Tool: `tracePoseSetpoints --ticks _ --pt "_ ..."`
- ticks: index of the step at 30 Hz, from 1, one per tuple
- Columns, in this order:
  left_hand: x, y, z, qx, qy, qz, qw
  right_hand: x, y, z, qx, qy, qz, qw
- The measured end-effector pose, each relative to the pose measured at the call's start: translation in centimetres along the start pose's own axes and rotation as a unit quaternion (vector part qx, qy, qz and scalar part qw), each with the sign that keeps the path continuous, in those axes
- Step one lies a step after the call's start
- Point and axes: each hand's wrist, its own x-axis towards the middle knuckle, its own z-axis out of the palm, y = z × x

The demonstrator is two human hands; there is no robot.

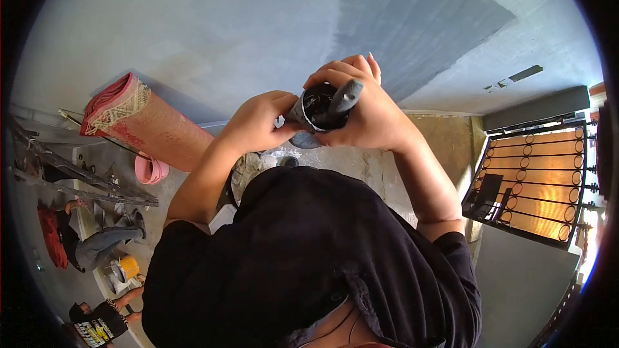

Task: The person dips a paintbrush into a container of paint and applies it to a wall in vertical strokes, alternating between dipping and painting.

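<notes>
My left hand (258, 119) grips the side of a small round can (311, 111) with dark paint inside, held up in front of my chest. My right hand (361, 113) wraps around the can's other side and also clamps a grey brush handle (345, 95) that dips into the can. Both hands touch the can. Behind them rises a pale wall (213, 26) with a darker grey painted patch (419, 26). My black shirt fills the lower middle of the view.
A rolled red mat (145, 122) leans on the wall at left, a pink ring-shaped object (150, 169) beside it. A ladder (77, 177) lies at left. Two other people (97, 245) sit low at left near a yellow tub (129, 266). A black metal gate (535, 187) stands at right.
</notes>
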Motion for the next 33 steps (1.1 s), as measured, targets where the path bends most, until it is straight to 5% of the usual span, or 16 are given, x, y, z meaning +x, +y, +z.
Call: tracePoseSetpoints --ticks 6,8,10,12,14,15,17,18,20,21,24,33 --pt "0.7 -0.3 -0.6 -0.078 0.04 0.013 0.996 -0.1 2.1 -1.4 0.1 0.033 -0.004 0.994" --pt "0.7 -0.8 -0.3 -0.09 0.069 0.027 0.993 -0.4 3.5 -1.2 0.289 0.147 -0.03 0.946" --pt "0.8 -0.9 -0.2 -0.104 0.096 0.041 0.989 -0.7 3.9 -2.1 0.285 0.132 -0.024 0.949" --pt "0.9 -0.8 -0.2 -0.116 0.145 0.041 0.982 -1.7 4.1 -2.0 0.482 0.182 0.051 0.856" --pt "0.8 -1.1 -0.4 -0.101 0.142 0.051 0.983 -2.4 4.5 -1.3 0.488 0.209 0.069 0.845" --pt "0.7 -1.3 -0.6 -0.04 0.154 0.066 0.985 -2.9 5.1 -0.8 0.586 0.206 -0.003 0.784" --pt "0.7 -1.1 -0.6 0.025 0.177 0.085 0.98 -3.9 7.8 0.1 0.729 0.117 -0.176 0.651" --pt "0.6 -0.8 -0.6 0.03 0.188 0.089 0.978 -4.1 7.7 -0.1 0.718 0.13 -0.168 0.663" --pt "0.6 -0.6 -0.5 0.038 0.205 0.091 0.974 -4.1 7.3 -0.1 0.776 0.015 -0.299 0.556" --pt "0.4 -0.6 -0.6 0.046 0.205 0.088 0.974 -4.6 7.1 -0.1 0.801 -0.004 -0.286 0.525" --pt "-0.1 -0.3 -0.5 0.055 0.205 0.072 0.975 -4.8 7.2 -0.2 0.802 -0.08 -0.329 0.492" --pt "-1.4 0.1 0.4 0.076 0.207 0.032 0.975 -6.0 7.3 -0.2 0.818 -0.086 -0.331 0.462"
